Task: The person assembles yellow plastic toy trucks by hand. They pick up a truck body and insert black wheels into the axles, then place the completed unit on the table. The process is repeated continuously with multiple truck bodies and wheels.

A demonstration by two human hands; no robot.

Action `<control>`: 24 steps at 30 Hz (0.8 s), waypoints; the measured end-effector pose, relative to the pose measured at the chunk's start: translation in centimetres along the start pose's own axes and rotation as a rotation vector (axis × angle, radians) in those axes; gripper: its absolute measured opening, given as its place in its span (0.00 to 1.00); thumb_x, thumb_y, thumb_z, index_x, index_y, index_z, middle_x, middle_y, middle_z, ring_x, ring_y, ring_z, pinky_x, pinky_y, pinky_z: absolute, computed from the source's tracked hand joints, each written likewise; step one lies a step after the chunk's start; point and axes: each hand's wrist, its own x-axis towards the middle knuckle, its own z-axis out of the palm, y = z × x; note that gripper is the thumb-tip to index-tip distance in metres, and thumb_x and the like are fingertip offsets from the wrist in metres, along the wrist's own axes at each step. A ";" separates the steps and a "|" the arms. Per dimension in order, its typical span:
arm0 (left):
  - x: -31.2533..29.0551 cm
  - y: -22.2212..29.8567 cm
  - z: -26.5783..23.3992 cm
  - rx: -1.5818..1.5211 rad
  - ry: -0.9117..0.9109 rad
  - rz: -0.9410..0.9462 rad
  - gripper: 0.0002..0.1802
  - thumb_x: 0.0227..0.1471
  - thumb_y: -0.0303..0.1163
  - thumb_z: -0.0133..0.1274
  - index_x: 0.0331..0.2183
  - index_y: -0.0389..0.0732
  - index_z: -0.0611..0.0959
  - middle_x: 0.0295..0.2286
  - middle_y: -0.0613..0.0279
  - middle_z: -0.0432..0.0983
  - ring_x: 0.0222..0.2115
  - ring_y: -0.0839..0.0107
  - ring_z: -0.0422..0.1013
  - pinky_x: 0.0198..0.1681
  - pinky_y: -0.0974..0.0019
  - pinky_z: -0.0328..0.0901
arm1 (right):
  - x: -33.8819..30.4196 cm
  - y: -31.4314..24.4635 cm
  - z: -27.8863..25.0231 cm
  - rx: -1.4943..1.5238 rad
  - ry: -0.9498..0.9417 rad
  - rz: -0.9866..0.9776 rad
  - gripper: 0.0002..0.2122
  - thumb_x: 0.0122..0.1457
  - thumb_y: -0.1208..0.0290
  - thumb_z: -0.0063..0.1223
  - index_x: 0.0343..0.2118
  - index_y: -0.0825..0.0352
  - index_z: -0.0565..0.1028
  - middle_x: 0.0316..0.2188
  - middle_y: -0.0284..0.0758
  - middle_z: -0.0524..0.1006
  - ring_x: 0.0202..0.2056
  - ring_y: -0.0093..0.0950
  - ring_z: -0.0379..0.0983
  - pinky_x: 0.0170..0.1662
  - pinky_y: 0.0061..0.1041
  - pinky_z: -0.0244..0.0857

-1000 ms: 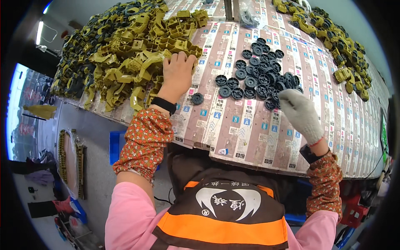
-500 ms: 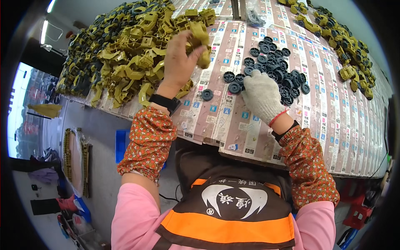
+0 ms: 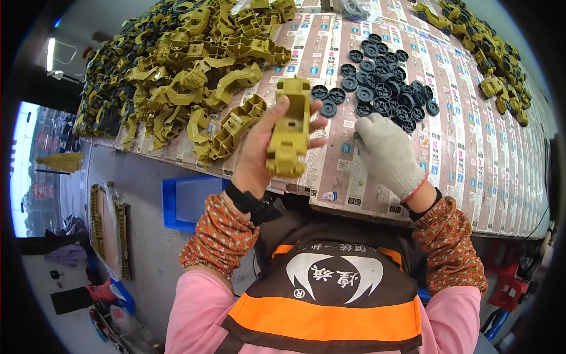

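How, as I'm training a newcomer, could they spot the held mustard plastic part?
Find the striped paper-covered table, then the bare left hand at its near edge. It holds the hollow mustard plastic part, alone raised apart from the mustard plastic heap.

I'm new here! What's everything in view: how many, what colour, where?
Table: 1, pinkish patterned, across the upper half
Bodies: many, olive, piled table left
Held body: 1, olive, in left grip
Wheels: dozens, dark grey, table middle
Wheeled bodies: many, olive and dark, table's far left and right
Bag: 1, clear, table's far edge
Bin: 1, blue, floor left
Light: 1, white, upper left
Clutter: uncounted, mixed, lower left
Unclear object: 1, red, lower right
Apron: 1, brown and orange, torso
Sleeve covers: 2, orange floral, forearms
Wristbands: 2, dark, wrists
Left grip: 1, bare, left of wheels
Right grip: 1, whitish glove, near wheels
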 end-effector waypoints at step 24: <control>-2.7 -8.9 2.1 0.364 0.103 0.035 0.37 0.65 0.32 0.59 0.68 0.47 0.59 0.51 0.59 0.73 0.47 0.68 0.76 0.48 0.61 0.78 | -4.8 -3.9 0.9 1.062 0.208 0.462 0.14 0.65 0.76 0.55 0.53 0.71 0.76 0.40 0.43 0.82 0.38 0.33 0.84 0.43 0.32 0.77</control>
